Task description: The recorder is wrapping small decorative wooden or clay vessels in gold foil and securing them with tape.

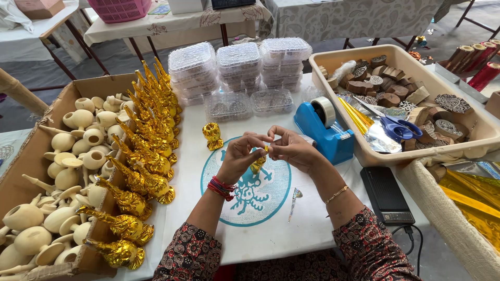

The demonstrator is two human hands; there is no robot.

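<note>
A: What is in the hands?

B: A small piece (259, 162) half wrapped in gold foil, at mid-frame over the round teal print on the desk (291, 234). The left hand (240, 154) and right hand (292, 149) both pinch the foil at its top, fingers closed on it.

A: How much looks finished?

B: Quite a lot. A long row of wrapped pieces (148, 135) runs down the left of the frame, and one more wrapped piece (212, 136) stands alone just above the hands.

A: And what is left?

B: By the look of it, plenty. The box (31, 166) at far left holds many bare pale pieces (62, 177). A tape dispenser (325, 130) sits right of the hands, scissors (398, 127) in the tray (484, 136) at upper right.
</note>
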